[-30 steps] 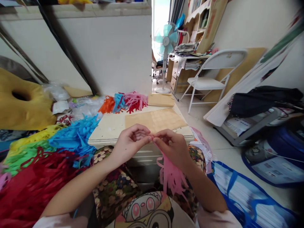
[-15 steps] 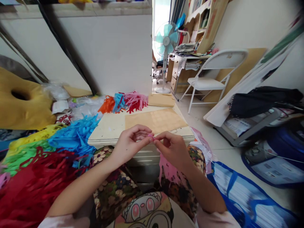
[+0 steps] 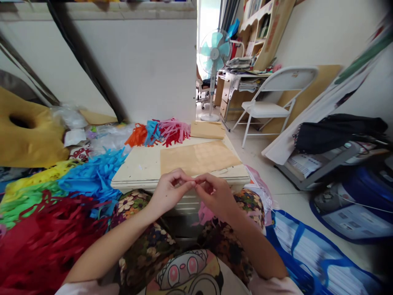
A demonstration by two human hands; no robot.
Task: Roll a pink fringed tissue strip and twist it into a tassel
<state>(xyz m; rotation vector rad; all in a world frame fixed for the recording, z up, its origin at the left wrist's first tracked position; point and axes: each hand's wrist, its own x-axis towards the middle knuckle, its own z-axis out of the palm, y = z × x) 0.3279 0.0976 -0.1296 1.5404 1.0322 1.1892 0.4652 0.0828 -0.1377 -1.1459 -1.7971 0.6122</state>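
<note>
My left hand (image 3: 170,191) and my right hand (image 3: 216,195) meet fingertip to fingertip just in front of the low cream table (image 3: 138,168), above my lap. Both are pinched shut on the top of a pink fringed paper strip (image 3: 206,214), most of which hangs hidden behind my right hand and wrist. A tan paper sheet (image 3: 198,157) lies on the table right beyond my fingers.
Heaps of cut red (image 3: 46,237), blue (image 3: 93,174), green and yellow paper fringe fill the left. Orange, blue and pink fringes (image 3: 159,132) lie at the table's far edge. A white folding chair (image 3: 272,102), a fan (image 3: 213,53) and blue bags (image 3: 310,254) stand on the right.
My hands have dropped slightly and drawn closer to me. The pink strip, hanging long below my right hand a second ago, is now mostly bunched out of sight behind it.
</note>
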